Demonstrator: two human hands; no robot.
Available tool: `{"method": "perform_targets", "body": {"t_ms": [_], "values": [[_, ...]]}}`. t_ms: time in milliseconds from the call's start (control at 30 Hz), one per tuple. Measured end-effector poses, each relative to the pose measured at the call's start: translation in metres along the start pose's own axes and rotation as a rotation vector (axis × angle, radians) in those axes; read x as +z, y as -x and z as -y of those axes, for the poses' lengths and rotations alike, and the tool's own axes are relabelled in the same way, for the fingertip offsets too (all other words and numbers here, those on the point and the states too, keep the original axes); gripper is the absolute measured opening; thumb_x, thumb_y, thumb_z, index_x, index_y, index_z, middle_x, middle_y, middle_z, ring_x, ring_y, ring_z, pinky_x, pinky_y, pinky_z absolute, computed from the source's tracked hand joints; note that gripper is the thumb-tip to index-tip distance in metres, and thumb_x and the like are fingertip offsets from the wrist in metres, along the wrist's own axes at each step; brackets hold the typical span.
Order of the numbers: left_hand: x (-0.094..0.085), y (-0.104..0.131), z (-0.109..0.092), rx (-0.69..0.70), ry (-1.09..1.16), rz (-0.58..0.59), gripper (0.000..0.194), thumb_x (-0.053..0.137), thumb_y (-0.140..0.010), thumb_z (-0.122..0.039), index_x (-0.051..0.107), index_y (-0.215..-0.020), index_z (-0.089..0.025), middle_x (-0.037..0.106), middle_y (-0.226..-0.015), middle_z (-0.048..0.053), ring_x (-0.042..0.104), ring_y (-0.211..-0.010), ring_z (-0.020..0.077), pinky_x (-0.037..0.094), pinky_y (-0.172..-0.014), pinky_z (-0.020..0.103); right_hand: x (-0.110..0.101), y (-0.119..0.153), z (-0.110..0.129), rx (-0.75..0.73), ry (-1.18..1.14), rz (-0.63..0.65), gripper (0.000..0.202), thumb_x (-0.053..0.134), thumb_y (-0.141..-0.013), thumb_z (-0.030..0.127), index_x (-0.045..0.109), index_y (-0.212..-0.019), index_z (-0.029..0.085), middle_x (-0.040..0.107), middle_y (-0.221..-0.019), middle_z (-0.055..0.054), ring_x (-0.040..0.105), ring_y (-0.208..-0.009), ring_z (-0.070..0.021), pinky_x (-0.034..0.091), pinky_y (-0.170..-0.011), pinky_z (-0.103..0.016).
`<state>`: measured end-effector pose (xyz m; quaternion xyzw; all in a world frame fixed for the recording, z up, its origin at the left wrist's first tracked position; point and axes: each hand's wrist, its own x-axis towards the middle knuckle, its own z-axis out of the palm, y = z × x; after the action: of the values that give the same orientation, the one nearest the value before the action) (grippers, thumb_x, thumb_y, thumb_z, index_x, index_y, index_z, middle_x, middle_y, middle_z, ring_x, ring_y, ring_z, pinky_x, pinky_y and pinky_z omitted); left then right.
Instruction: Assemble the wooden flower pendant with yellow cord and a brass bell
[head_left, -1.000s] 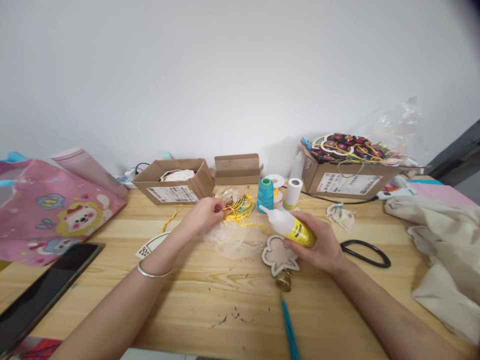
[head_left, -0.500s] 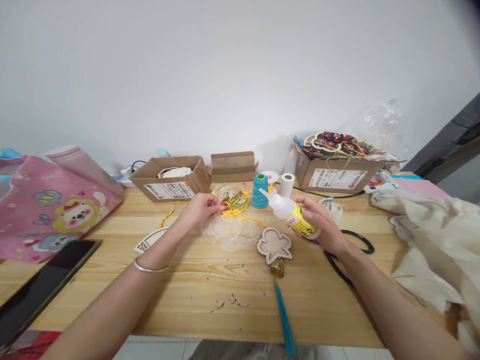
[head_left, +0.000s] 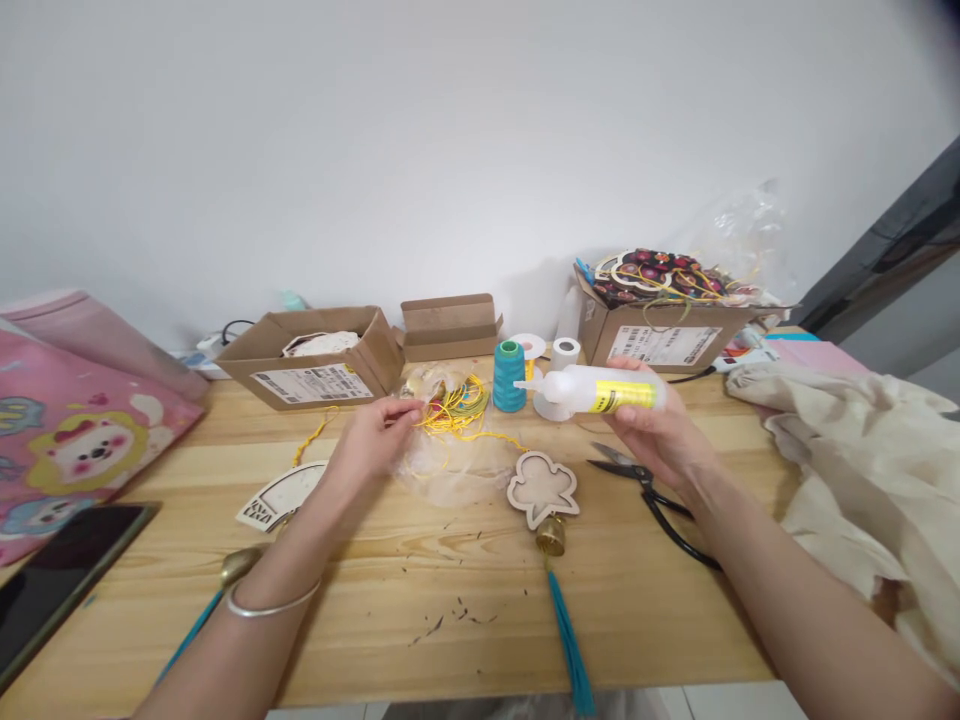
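Observation:
My right hand point(head_left: 651, 432) is wrapped round a white glue bottle point(head_left: 585, 389) with a yellow label, held nearly level, its nozzle pointing left. My left hand point(head_left: 382, 432) is pinched at the left edge of a tangle of yellow cords point(head_left: 457, 408) on a clear plastic bag point(head_left: 450, 468); what its fingertips hold is too small to make out. A cloud-shaped wooden pendant point(head_left: 541, 488) lies between my hands, with a brass bell point(head_left: 551, 536) and a teal tassel point(head_left: 570, 645) below it. Partly behind my left forearm is a fan-shaped wooden piece point(head_left: 281, 495).
Black scissors point(head_left: 645, 480) lie beneath my right hand. Teal thread point(head_left: 510, 378) and a white roll point(head_left: 565, 354) stand behind. Cardboard boxes point(head_left: 375, 345) point(head_left: 600, 335) line the wall. A phone point(head_left: 67, 580) lies left, cream cloth point(head_left: 847, 450) right.
The glue bottle has turned from a slant to nearly level in my right hand. The scissors' blades now show. The view has shifted, and my left hand stays by the cords.

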<state>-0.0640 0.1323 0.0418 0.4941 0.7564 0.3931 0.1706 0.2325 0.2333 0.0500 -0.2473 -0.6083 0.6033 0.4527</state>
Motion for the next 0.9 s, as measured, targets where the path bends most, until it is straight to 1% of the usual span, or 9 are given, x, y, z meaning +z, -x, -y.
{"method": "perform_targets", "body": {"t_ms": [133,200,333,433,500,567,633,800,900], "values": [[0.002,0.015,-0.014,0.216,-0.029,-0.175,0.024,0.055,-0.073,-0.034,0.068,-0.086,-0.019,0.067,-0.089,0.003,0.059,-0.082,0.0163,0.045,-0.074,0.027,-0.004,-0.001,0.0,0.006,-0.013,-0.081,0.049,0.059,-0.061,0.059,0.053,-0.096,0.025,0.058,-0.089,-0.003,0.058,-0.072,-0.0169,0.048,-0.049,-0.025],[0.009,0.025,-0.028,0.222,0.03,-0.134,0.019,0.058,-0.071,-0.033,0.068,-0.081,-0.021,0.068,-0.085,0.002,0.06,-0.079,0.0164,0.046,-0.074,0.027,-0.005,0.0,0.0,0.004,-0.004,-0.068,0.052,0.06,-0.059,0.06,0.053,-0.097,0.026,0.059,-0.09,-0.003,0.058,-0.074,-0.0177,0.049,-0.051,-0.026],[0.03,0.043,-0.053,0.104,0.155,0.194,0.013,0.063,-0.066,-0.03,0.069,-0.071,-0.02,0.069,-0.072,0.001,0.06,-0.065,0.0148,0.048,-0.063,0.024,-0.003,0.001,0.001,-0.001,0.037,0.005,0.054,0.066,-0.054,0.057,0.054,-0.098,0.027,0.06,-0.097,-0.004,0.059,-0.086,-0.0223,0.052,-0.064,-0.033],[0.043,0.048,-0.063,0.035,0.229,0.427,0.012,0.061,-0.067,-0.028,0.065,-0.062,-0.018,0.064,-0.059,-0.001,0.056,-0.055,0.0115,0.045,-0.054,0.021,-0.002,0.0,0.003,0.029,-0.004,-0.054,0.049,0.055,-0.061,0.064,0.056,-0.094,0.027,0.063,-0.094,-0.005,0.06,-0.074,-0.0192,0.049,-0.05,-0.028],[0.049,0.049,-0.066,-0.034,0.361,0.495,0.019,0.057,-0.07,-0.03,0.059,-0.057,-0.017,0.058,-0.052,-0.003,0.051,-0.048,0.0089,0.042,-0.049,0.019,-0.002,-0.001,0.005,0.076,-0.034,-0.126,0.051,0.039,-0.069,0.068,0.057,-0.09,0.026,0.063,-0.09,-0.005,0.055,-0.054,-0.0127,0.039,-0.035,-0.022],[0.055,0.048,-0.065,-0.129,0.552,0.502,0.026,0.054,-0.073,-0.035,0.053,-0.056,-0.016,0.05,-0.047,-0.005,0.044,-0.042,0.0064,0.039,-0.044,0.018,-0.002,-0.003,0.006,0.124,-0.043,-0.154,0.057,0.025,-0.074,0.069,0.058,-0.087,0.025,0.063,-0.087,-0.005,0.042,-0.039,-0.0071,0.027,-0.027,-0.019],[0.059,0.048,-0.061,-0.216,0.734,0.473,0.028,0.055,-0.074,-0.039,0.051,-0.059,-0.016,0.043,-0.045,-0.007,0.038,-0.039,0.0048,0.037,-0.042,0.017,-0.002,-0.003,0.005,0.14,-0.06,-0.15,0.058,0.022,-0.076,0.068,0.059,-0.087,0.025,0.063,-0.087,-0.004,0.033,-0.034,-0.0046,0.024,-0.027,-0.02],[0.065,0.05,-0.049,-0.314,0.939,0.393,0.022,0.067,-0.065,-0.035,0.059,-0.067,-0.014,0.052,-0.057,-0.004,0.046,-0.05,0.0051,0.045,-0.054,0.019,0.0,-0.001,-0.003,0.086,-0.13,-0.118,0.031,0.062,-0.064,0.051,0.058,-0.082,0.026,0.058,-0.072,0.001,0.035,-0.041,-0.0063,0.038,-0.036,-0.021],[0.066,0.05,-0.045,-0.334,0.939,0.376,0.021,0.069,-0.063,-0.031,0.065,-0.075,-0.015,0.058,-0.061,-0.002,0.053,-0.056,0.007,0.048,-0.062,0.021,0.0,-0.001,-0.005,0.07,-0.074,-0.105,0.033,0.059,-0.065,0.053,0.057,-0.082,0.025,0.053,-0.065,0.002,0.035,-0.041,-0.0071,0.037,-0.036,-0.021]]}}
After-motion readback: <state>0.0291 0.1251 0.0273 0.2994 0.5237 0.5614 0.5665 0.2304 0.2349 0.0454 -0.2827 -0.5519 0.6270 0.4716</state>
